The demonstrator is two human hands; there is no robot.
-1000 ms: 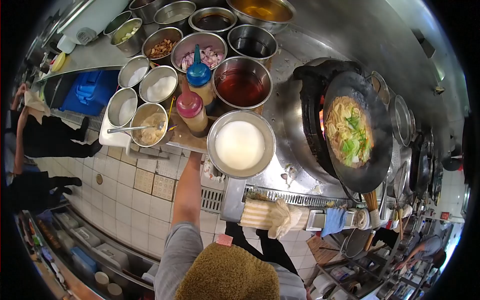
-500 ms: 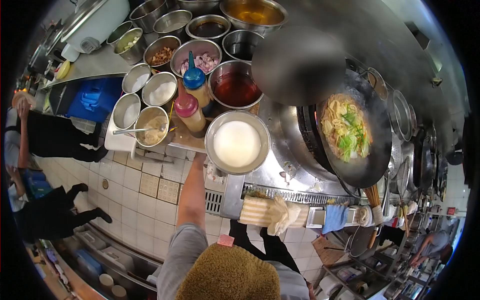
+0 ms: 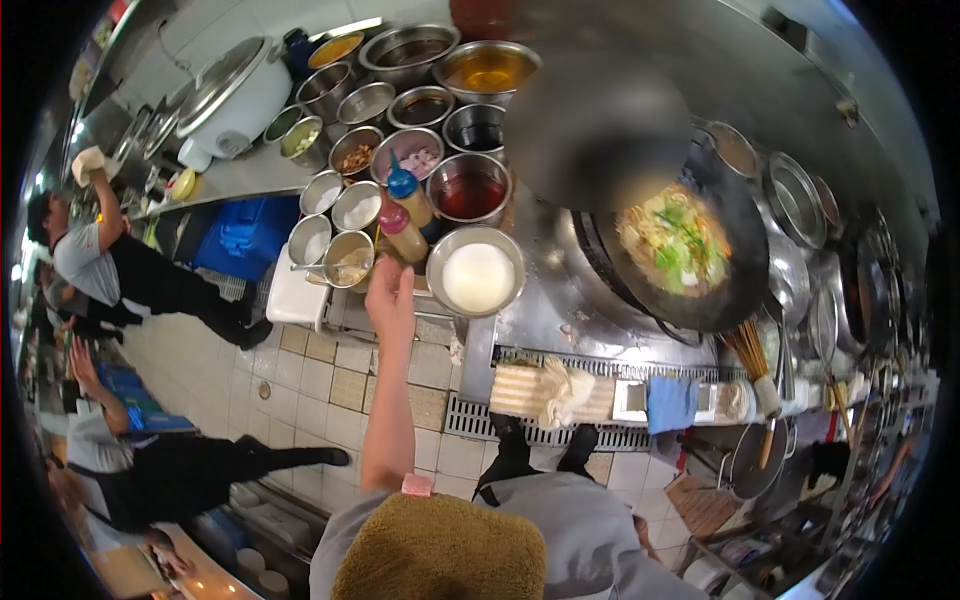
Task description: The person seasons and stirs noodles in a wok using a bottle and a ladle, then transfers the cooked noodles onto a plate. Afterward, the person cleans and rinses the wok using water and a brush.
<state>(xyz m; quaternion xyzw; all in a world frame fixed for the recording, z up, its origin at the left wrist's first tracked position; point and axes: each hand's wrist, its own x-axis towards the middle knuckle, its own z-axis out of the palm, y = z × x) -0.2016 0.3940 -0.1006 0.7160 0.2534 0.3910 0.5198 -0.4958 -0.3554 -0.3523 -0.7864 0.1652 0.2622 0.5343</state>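
Note:
My left hand [image 3: 390,298] reaches forward, thumb apart from the fingers, with nothing visible in it. Its fingertips are close to the squeeze bottle with the pink cap [image 3: 402,232] and the metal pot of pale paste with a spoon [image 3: 350,262]; whether they touch, I cannot tell. A metal bowl of white liquid [image 3: 478,278] is just right of the hand. Behind the pink-capped bottle leans a blue-capped squeeze bottle [image 3: 405,188]. At my right side only a strip of skin shows; my right hand is hidden. Noodles with greens [image 3: 675,240] lie in a black wok [image 3: 745,275].
Pots of seasonings stand at the back, among them red liquid [image 3: 468,192] and chopped onion [image 3: 415,160]. A dark blurred round shape [image 3: 598,130] covers part of the wok. A striped towel [image 3: 520,388] lies at the front edge. Two people [image 3: 150,270] stand at left.
My left hand, earlier hidden by the bowl of white liquid, now shows left of it, near the pots. The view has shifted, and the people at left appear farther into it.

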